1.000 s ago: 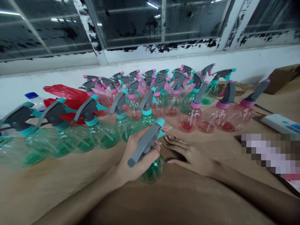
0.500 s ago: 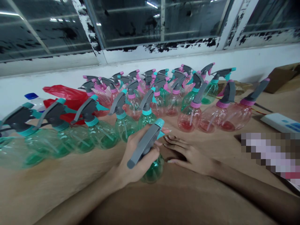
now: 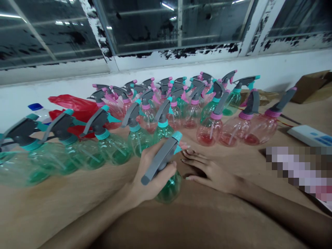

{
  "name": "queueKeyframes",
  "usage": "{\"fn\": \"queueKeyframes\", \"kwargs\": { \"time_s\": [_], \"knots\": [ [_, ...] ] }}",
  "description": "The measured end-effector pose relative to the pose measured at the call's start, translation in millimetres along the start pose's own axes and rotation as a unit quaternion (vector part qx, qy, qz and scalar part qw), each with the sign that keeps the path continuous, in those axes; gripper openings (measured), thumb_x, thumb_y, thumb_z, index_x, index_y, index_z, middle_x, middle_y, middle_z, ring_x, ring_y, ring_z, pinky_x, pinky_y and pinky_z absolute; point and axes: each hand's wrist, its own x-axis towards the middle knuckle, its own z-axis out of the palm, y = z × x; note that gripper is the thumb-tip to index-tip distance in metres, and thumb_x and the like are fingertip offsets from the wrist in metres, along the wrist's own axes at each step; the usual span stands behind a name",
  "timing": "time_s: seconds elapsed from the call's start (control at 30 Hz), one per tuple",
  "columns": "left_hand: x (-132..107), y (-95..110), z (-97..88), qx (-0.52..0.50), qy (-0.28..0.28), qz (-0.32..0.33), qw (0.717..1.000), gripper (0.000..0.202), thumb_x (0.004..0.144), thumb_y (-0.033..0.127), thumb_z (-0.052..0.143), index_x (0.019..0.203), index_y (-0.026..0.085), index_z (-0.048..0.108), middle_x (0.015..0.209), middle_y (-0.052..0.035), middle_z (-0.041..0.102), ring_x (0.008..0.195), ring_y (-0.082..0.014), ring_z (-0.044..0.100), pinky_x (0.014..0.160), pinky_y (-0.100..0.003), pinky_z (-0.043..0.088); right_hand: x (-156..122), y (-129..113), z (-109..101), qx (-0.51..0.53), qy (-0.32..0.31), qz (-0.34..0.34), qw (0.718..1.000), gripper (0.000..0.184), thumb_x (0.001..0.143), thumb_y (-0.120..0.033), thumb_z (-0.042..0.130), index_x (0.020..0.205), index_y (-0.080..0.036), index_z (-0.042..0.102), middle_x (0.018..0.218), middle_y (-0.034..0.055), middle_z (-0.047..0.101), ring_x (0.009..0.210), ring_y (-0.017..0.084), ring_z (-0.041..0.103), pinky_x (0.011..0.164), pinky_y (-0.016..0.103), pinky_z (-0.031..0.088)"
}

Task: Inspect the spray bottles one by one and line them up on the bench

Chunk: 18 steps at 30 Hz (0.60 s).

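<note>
Brown tabletop (image 3: 67, 197), green spray bottle (image 3: 169, 191) gripped inside curled left fingers (image 3: 167, 174), right fingers (image 3: 196, 160) spread just beside it

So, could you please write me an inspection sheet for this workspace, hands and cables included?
Surface: brown tabletop, bare in front of the bottle rows.
Job's things: one green spray bottle in hand; teal-collared bottles in a row on the left, pink-collared bottles on the right, both colours mixed behind.
Clutter: red plastic bag, blue-capped bottle, brown cardboard, white device; a pixelated item at right is unreadable.
Hands: left hand grips the spray bottle; right hand empty, fingers extended.
Cables: dark cable and thin coloured wire near the device.
Surroundings: white wall, windows with dark-patched frames.
</note>
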Motion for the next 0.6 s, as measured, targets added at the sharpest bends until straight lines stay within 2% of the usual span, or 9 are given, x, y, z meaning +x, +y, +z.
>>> {"fn": "queueKeyframes", "kwargs": {
  "time_s": [0.07,0.23,0.37,0.6],
  "knots": [
    [0.4,-0.6,1.8,0.012,0.016,-0.003,1.000,0.007,0.069,0.018,0.048,0.067,0.024,0.046,0.057,0.0050,0.047,0.050,-0.0146,0.046,0.050,-0.029,0.043,-0.1,0.2,0.2,0.002,0.002,-0.001,1.000,0.059,0.088,-0.049,0.049,0.139,-0.023,0.037,0.144,0.0058,0.040,0.134,0.023,0.032,0.109,0.046,0.032],
    [1.2,0.1,3.5,0.007,0.019,-0.001,1.000,0.008,0.068,0.017,0.047,0.068,0.025,0.045,0.062,0.0037,0.050,0.054,-0.0149,0.049,0.053,-0.029,0.046,-0.2,1.9,1.5,0.005,0.007,-0.008,1.000,0.062,0.088,-0.048,0.050,0.142,-0.025,0.031,0.145,0.0057,0.039,0.134,0.024,0.032,0.109,0.047,0.033],
    [0.1,0.0,3.8,-0.023,0.009,0.000,1.000,0.011,0.067,0.015,0.047,0.072,0.024,0.047,0.071,0.0019,0.054,0.058,-0.0147,0.054,0.057,-0.029,0.048,-0.3,2.2,2.0,-0.002,0.008,-0.008,1.000,0.060,0.088,-0.049,0.050,0.140,-0.024,0.034,0.144,0.0051,0.039,0.135,0.023,0.031,0.110,0.046,0.031],
    [-1.7,-0.7,3.8,-0.021,0.007,0.007,1.000,0.013,0.071,0.014,0.046,0.078,0.024,0.050,0.071,0.0023,0.055,0.061,-0.0149,0.056,0.058,-0.029,0.047,0.0,0.9,0.7,0.003,0.003,-0.003,1.000,0.060,0.088,-0.050,0.049,0.140,-0.023,0.036,0.145,0.0052,0.039,0.135,0.022,0.030,0.110,0.045,0.031]
  ]
}}
